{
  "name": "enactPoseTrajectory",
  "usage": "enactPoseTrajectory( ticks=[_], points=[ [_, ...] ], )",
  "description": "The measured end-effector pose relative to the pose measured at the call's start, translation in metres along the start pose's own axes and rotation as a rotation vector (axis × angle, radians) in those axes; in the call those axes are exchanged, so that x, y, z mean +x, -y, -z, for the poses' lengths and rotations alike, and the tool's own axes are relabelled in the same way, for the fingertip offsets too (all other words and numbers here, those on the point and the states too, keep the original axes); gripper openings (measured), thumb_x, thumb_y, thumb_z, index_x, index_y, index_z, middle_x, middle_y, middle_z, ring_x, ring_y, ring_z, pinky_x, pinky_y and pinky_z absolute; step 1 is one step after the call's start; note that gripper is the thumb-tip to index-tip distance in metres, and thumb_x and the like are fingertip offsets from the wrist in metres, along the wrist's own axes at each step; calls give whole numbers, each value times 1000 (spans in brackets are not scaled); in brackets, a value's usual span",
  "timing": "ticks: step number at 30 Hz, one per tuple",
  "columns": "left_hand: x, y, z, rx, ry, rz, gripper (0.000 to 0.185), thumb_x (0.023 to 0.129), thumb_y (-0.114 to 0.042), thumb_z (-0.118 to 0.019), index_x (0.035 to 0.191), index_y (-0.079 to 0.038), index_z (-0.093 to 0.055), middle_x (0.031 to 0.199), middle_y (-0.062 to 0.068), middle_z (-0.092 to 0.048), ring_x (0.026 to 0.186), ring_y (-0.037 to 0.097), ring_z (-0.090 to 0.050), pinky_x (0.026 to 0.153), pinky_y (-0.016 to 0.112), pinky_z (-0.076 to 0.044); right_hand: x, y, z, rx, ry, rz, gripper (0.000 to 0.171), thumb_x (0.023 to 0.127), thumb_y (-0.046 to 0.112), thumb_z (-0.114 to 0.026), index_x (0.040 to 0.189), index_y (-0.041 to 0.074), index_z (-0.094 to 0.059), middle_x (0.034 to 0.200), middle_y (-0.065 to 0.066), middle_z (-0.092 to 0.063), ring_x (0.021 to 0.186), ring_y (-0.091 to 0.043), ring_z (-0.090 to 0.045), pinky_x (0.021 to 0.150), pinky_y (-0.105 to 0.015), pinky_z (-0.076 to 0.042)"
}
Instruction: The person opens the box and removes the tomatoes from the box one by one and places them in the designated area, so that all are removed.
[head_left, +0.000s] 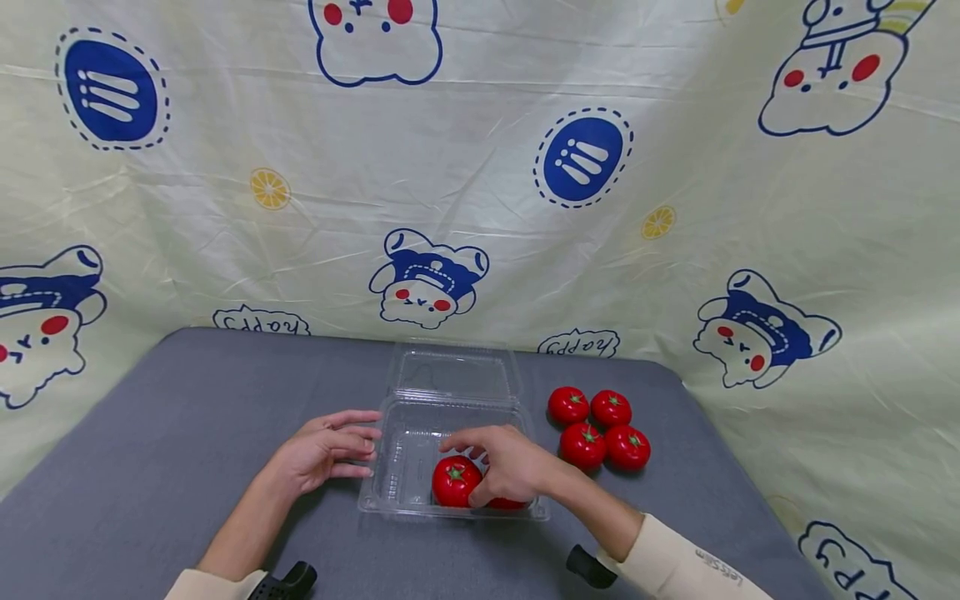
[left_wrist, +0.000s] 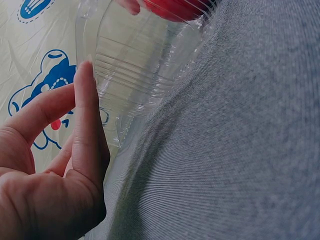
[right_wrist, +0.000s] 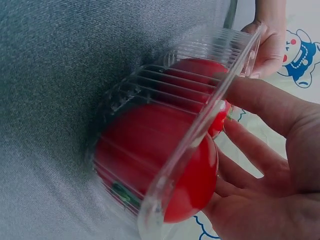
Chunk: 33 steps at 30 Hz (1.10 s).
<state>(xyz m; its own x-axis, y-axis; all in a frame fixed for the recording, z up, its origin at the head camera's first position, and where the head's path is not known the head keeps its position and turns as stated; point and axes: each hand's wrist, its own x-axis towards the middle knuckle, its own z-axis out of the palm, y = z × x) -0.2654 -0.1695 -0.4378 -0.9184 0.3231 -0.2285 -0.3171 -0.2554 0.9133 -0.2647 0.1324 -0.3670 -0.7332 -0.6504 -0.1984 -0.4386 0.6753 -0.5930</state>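
A clear plastic clamshell box (head_left: 408, 433) stands with its lid (head_left: 453, 372) folded back. Two red tomatoes are inside at the front: the left tomato (head_left: 454, 483) shows its green stem, while the right tomato (right_wrist: 150, 150) is mostly under my right hand in the head view. My right hand (head_left: 510, 462) hovers over them with fingers spread and loosely bent, thumb close beside the left tomato; whether it touches is unclear. At the box's left wall, my left hand (head_left: 330, 450) has its fingers extended, tips at the rim. The left wrist view shows this hand (left_wrist: 65, 160) beside the wall.
Several more tomatoes (head_left: 582, 447) sit grouped on the grey table (head_left: 187, 433) to the right of the box. Behind the table hangs a pale curtain (head_left: 495, 275) printed with bears and orange slices.
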Motion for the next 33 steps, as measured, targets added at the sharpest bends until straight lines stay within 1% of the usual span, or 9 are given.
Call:
enactPoseTrajectory(
  ticks=[4, 6, 12, 20, 33],
  points=[
    [0, 0, 1, 2, 25, -11, 58, 89, 6, -66, 144, 1, -51, 105, 4, -71, 82, 15, -72, 73, 37, -65, 1, 0, -2, -6, -6, 8, 65, 73, 12, -87, 134, 18, -65, 124, -3, -67, 112, -23, -59, 87, -37, -58],
    [0, 0, 1, 3, 27, -13, 58, 89, 5, -66, 144, 1, -51, 105, 4, -71, 81, 15, -72, 72, 36, -65, 2, 1, -3, -8, -8, 6, 65, 73, 12, -87, 134, 17, -65, 123, -3, -67, 112, -23, -59, 86, -37, -58],
    [-1, -1, 0, 7, 19, -12, 58, 89, 5, -67, 144, 0, -51, 105, 4, -71, 81, 15, -72, 72, 36, -65, 3, 1, -4, -22, -23, -3, 65, 73, 14, -87, 134, 16, -64, 122, -4, -68, 110, -23, -60, 84, -35, -58],
    [-1, -1, 0, 0, 31, -14, 59, 89, 5, -67, 145, 1, -50, 105, 4, -71, 82, 15, -72, 72, 36, -65, 3, 0, -6, -28, -31, -12, 62, 74, 16, -87, 132, 15, -66, 120, -4, -68, 107, -22, -60, 85, -37, -57],
    [0, -1, 0, 3, 13, -9, 58, 88, 6, -67, 144, 0, -51, 104, 4, -71, 81, 15, -72, 71, 36, -65, 5, -2, -9, -27, -35, -32, 62, 74, 16, -86, 132, 16, -66, 119, -4, -68, 106, -21, -59, 84, -38, -58]
  ],
)
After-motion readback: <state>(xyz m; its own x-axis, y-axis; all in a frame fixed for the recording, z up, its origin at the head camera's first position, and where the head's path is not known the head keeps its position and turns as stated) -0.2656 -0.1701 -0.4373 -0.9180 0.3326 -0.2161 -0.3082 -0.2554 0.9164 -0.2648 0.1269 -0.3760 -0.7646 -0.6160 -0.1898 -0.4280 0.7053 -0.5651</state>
